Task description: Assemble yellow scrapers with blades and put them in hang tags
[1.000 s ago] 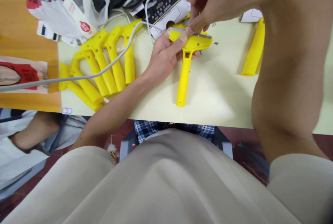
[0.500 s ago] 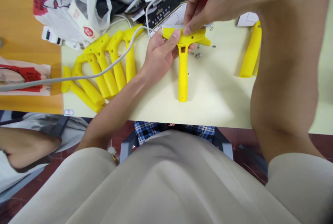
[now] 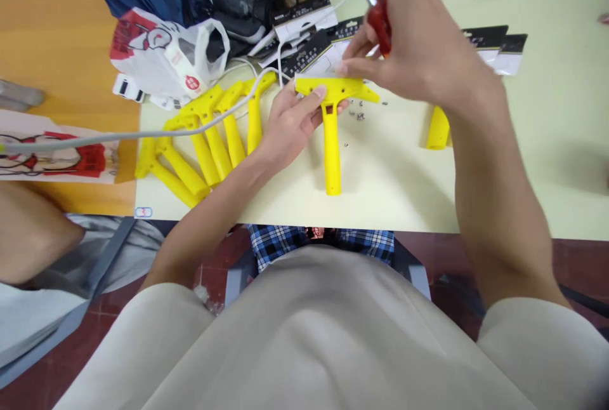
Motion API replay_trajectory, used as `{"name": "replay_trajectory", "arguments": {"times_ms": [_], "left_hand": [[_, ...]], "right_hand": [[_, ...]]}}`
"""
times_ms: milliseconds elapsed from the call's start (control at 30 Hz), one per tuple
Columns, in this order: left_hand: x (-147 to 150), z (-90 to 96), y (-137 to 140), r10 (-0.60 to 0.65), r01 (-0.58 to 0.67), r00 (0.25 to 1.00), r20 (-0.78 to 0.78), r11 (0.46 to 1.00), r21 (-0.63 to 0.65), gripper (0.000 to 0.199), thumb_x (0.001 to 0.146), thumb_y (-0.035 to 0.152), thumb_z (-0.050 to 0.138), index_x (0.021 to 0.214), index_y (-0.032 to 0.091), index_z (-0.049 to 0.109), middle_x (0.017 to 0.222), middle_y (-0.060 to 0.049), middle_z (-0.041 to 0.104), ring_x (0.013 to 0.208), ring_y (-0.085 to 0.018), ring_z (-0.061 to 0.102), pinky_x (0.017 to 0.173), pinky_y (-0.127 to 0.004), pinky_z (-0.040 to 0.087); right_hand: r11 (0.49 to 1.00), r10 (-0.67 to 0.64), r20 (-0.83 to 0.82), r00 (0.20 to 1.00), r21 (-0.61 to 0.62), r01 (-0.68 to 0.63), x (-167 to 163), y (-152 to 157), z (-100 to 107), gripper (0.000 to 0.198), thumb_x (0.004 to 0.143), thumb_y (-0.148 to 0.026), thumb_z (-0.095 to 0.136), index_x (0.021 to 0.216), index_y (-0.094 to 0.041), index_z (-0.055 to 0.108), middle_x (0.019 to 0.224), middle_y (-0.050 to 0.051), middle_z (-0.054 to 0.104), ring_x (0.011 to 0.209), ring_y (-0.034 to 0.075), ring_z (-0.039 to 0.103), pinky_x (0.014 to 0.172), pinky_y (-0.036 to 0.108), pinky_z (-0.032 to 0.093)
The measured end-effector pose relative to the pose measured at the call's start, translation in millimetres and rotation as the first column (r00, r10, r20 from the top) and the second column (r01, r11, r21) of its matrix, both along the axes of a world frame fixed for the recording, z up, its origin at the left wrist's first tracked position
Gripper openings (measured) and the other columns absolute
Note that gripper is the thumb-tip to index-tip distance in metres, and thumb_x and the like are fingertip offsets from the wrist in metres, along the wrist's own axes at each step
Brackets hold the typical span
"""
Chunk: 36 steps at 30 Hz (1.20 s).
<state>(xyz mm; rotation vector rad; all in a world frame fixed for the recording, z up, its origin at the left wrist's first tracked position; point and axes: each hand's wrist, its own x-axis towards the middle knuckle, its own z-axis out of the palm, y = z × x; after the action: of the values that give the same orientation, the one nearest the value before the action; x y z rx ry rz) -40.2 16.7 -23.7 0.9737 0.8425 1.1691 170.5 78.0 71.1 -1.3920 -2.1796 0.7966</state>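
L hand (image 3: 290, 124): fingers curled on head of yellow T-shaped scraper handle (image 3: 332, 143), stem lying on tabletop (image 3: 390, 169) toward the person.
R hand (image 3: 413, 48): closed on red-handled screwdriver (image 3: 380, 23), fingertips at scraper head's top edge.
Screws (image 3: 359, 112): loose, just right of head.
Spare handles (image 3: 204, 137): left of L hand.

We wear a beige short-sleeved shirt (image 3: 304, 340) | our forearms are bare | no rings or watch visible on our hands
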Motion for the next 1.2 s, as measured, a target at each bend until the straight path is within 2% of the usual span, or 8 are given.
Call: {"name": "replay_trajectory", "arguments": {"times_ms": [100,233,400,500,767,933,1067,1200], "left_hand": [[-15.8,-5.5,1.2,0.001,-0.002,1.000,0.029,0.999,0.039,0.009,0.102,0.036,0.080,0.108,0.029,0.077,0.115,-0.005,0.082,0.132,-0.031,0.074,0.121,-0.050,0.060],[-28.4,-13.4,3.5,0.079,-0.081,0.996,0.036,0.995,0.061,0.011,0.102,0.037,0.080,0.105,0.027,0.077,0.122,-0.007,0.081,0.129,-0.029,0.076,0.120,-0.049,0.062],[-26.2,-13.9,-1.4,0.121,-0.125,0.991,0.053,0.989,0.078,0.017,0.101,0.040,0.083,0.103,0.026,0.073,0.123,-0.007,0.081,0.136,-0.032,0.074,0.120,-0.052,0.063],[-21.7,-14.1,-4.7,0.071,-0.078,0.993,0.094,0.994,0.077,0.022,0.100,0.040,0.085,0.106,0.023,0.072,0.123,-0.009,0.082,0.141,-0.034,0.072,0.122,-0.052,0.061],[-13.4,-18.4,-12.8,0.017,-0.015,0.995,0.102,0.999,-0.028,0.029,0.099,0.038,0.086,0.116,0.021,0.069,0.130,-0.011,0.080,0.136,-0.032,0.074,0.121,-0.048,0.061],[-9.8,-20.9,-19.2,-0.030,0.034,0.989,0.142,0.999,-0.031,0.025,0.103,0.033,0.082,0.118,0.018,0.070,0.130,-0.011,0.081,0.128,-0.030,0.078,0.120,-0.048,0.061],[-6.4,-20.2,-25.1,-0.088,0.096,0.984,0.158,0.995,-0.039,0.026,0.103,0.030,0.083,0.122,0.017,0.071,0.136,-0.012,0.080,0.124,-0.027,0.079,0.120,-0.044,0.061],[-2.0,-20.7,-30.0,-0.110,0.123,0.982,0.153,0.989,-0.077,0.027,0.102,0.031,0.085,0.119,0.017,0.071,0.135,-0.011,0.080,0.126,-0.026,0.078,0.119,-0.042,0.062]], "right_hand": [[0.987,-0.163,-0.051,0.985,-0.016,0.162,11.1,-27.3,-22.4,0.051,0.093,-0.037,0.081,0.093,-0.010,0.038,0.110,0.002,0.073,0.091,0.006,0.061,0.083,0.022,0.034],[0.979,0.038,-0.023,0.999,-0.199,-0.042,27.0,-52.3,-61.5,0.055,0.084,-0.041,0.092,0.101,-0.011,0.049,0.112,0.004,0.074,0.078,0.005,0.049,0.078,0.022,0.034],[0.956,0.141,-0.072,0.987,-0.248,-0.155,25.1,-60.8,-92.7,0.076,0.085,-0.075,0.083,0.096,-0.012,0.042,0.115,0.007,0.074,0.080,0.006,0.056,0.075,0.023,0.038],[0.961,0.131,-0.068,0.989,-0.237,-0.143,21.7,-62.4,-97.3,0.071,0.094,-0.073,0.075,0.095,-0.012,0.038,0.114,0.006,0.075,0.079,0.005,0.056,0.076,0.023,0.037],[0.993,0.082,0.006,0.997,-0.080,-0.082,26.4,-62.5,-110.1,0.043,0.102,-0.042,0.071,0.100,-0.012,0.039,0.112,0.003,0.074,0.072,0.004,0.048,0.075,0.023,0.034],[0.997,0.068,-0.059,0.996,0.022,-0.067,22.8,-66.0,-114.7,0.047,0.106,-0.053,0.065,0.100,-0.013,0.041,0.114,0.003,0.073,0.073,0.004,0.050,0.075,0.024,0.037],[0.991,-0.076,-0.236,0.969,0.091,0.100,13.9,-72.9,-112.8,0.065,0.103,-0.073,0.064,0.097,-0.013,0.038,0.113,0.004,0.073,0.082,0.006,0.059,0.079,0.025,0.044],[0.971,-0.154,-0.310,0.938,0.130,0.202,6.2,-75.8,-114.5,0.069,0.102,-0.077,0.063,0.097,-0.013,0.036,0.113,0.004,0.073,0.092,0.007,0.065,0.083,0.026,0.047]]}}
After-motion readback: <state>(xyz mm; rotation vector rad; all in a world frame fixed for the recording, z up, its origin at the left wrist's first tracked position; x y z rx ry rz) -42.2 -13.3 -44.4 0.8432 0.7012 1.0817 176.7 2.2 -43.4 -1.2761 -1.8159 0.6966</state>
